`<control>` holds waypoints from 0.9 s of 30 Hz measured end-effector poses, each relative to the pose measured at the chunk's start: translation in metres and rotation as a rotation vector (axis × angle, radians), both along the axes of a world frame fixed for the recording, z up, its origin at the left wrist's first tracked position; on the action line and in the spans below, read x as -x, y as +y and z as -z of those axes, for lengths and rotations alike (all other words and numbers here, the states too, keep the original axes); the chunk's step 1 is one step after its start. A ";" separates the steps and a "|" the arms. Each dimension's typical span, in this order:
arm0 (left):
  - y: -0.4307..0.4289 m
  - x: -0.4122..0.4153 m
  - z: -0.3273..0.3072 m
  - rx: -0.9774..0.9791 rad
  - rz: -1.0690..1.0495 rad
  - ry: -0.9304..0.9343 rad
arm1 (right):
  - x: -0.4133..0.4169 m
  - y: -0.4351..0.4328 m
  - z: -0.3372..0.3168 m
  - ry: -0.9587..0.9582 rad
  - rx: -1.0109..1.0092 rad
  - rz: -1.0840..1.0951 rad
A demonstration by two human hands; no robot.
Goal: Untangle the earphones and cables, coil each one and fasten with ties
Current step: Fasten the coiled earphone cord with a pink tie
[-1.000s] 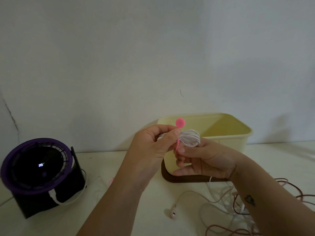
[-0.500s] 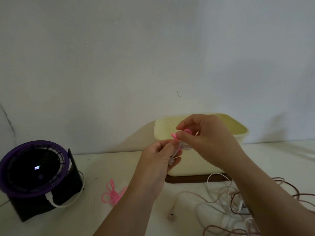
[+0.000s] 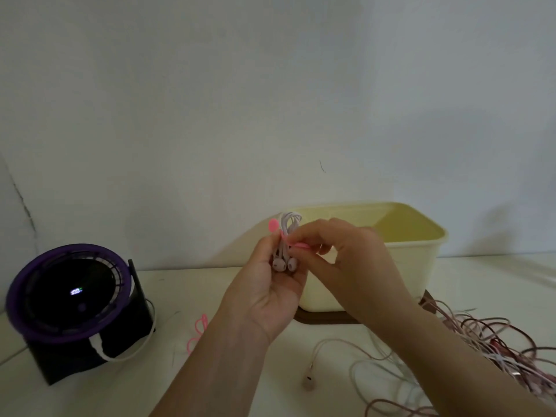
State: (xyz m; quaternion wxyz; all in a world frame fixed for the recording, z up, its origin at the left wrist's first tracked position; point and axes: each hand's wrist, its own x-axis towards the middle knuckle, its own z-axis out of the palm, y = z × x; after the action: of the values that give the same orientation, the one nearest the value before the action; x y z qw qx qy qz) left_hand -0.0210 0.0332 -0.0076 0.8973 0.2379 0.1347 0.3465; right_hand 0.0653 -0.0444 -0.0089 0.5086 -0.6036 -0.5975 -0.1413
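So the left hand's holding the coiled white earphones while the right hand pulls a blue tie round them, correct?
Not quite: the tie is pink, not blue, as the head view shows. The rest stands: the left hand holds the coiled white earphones while the right hand pinches the tie round them.

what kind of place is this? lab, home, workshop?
Probably a home desk, not a lab: white tabletop against a plain, cracked wall, with a small purple desk fan, a cream plastic bin and a heap of tangled cables.
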 end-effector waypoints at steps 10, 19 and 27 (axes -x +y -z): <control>-0.006 0.006 -0.007 -0.047 0.118 -0.028 | -0.021 -0.006 -0.013 0.560 0.092 -0.293; -0.006 0.010 -0.003 -0.079 0.332 -0.025 | -0.028 -0.016 -0.021 0.522 0.213 -0.486; -0.004 0.008 0.002 -0.558 0.094 0.199 | -0.026 -0.014 -0.021 0.479 0.141 -0.224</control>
State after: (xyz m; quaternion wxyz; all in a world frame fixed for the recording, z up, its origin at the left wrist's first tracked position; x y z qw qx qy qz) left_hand -0.0291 0.0289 -0.0092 0.7948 0.5140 0.1106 0.3030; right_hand 0.0912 -0.0580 0.0124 0.6044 -0.5840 -0.5316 0.1046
